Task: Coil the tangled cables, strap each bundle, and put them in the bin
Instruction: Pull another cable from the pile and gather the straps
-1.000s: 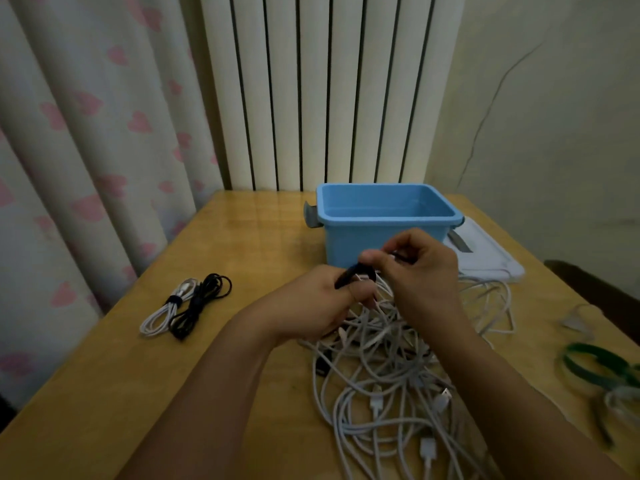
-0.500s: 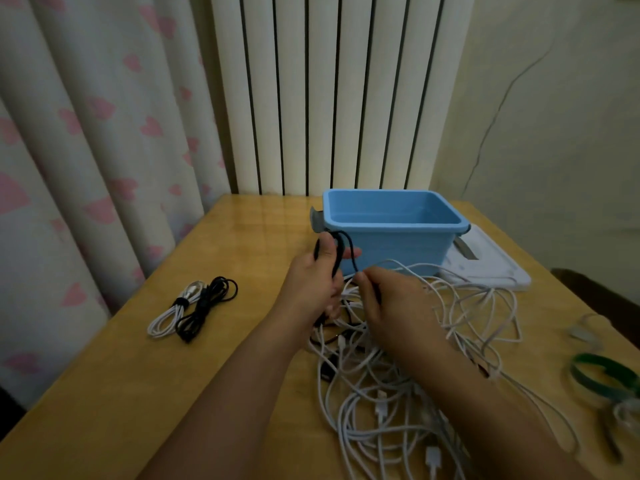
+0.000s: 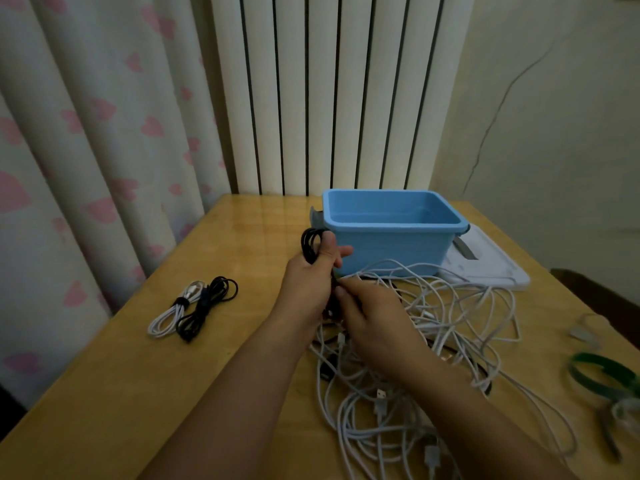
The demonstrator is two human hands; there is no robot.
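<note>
While the curtain (image 3: 86, 150) hangs at far left, two finished bundles lie side by side on the table (image 3: 104, 393) near it: a white bundle (image 3: 172, 312) cinched with a dark strap, and a black bundle (image 3: 204, 308) touching its right side, both well apart from the hands. Moving right, the left hand (image 3: 309, 285) is up off the table, fingers and thumb curled round a black cable (image 3: 309, 245) whose loops stick out above the fist, just in front of the bin's left corner. Right beside it, touching, the right hand (image 3: 372, 318) sits lower, fingertips pinching at the same black cable where it drops below the left fist; the exact pinch is partly hidden, but the fingers are curled in on it. Under and around both wrists sprawls the white tangle (image 3: 433, 341), loose loops spreading toward the near edge with plugs showing here and there, and a dark strand threading through it. Behind the hands stands the blue bin (image 3: 394, 244), and from this angle its inside shows only bare blue walls and floor. Its white lid (image 3: 491, 268) lies flat behind and to the right of it. Far right, a green strap (image 3: 602, 370) curls on the table beside some blurred clear bits I can't make out.
</note>
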